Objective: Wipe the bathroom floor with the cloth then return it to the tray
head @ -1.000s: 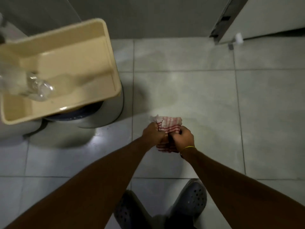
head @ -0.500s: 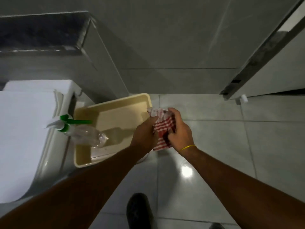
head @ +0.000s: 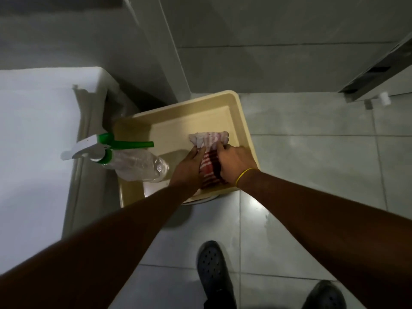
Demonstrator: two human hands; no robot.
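A red-and-white striped cloth [head: 209,150] is bunched up over the right half of the cream tray [head: 239,112]. My left hand [head: 188,168] grips its left side and my right hand [head: 235,162], with a yellow band on the wrist, grips its right side. I cannot tell whether the cloth rests on the tray's bottom or hangs just above it. The tray sits raised on a round white object, above the grey tiled floor [head: 312,175].
A clear spray bottle [head: 136,165] with a green-and-white trigger head lies in the tray's left part. A white toilet [head: 38,141] stands at the left. My two dark clogs [head: 214,270] are on the floor below. A door edge [head: 376,72] is at the upper right.
Both hands lifted the cloth from the floor and carried it left and forward, over the tray's rim and into the tray. The view rose from the floor toward the tray and wall.
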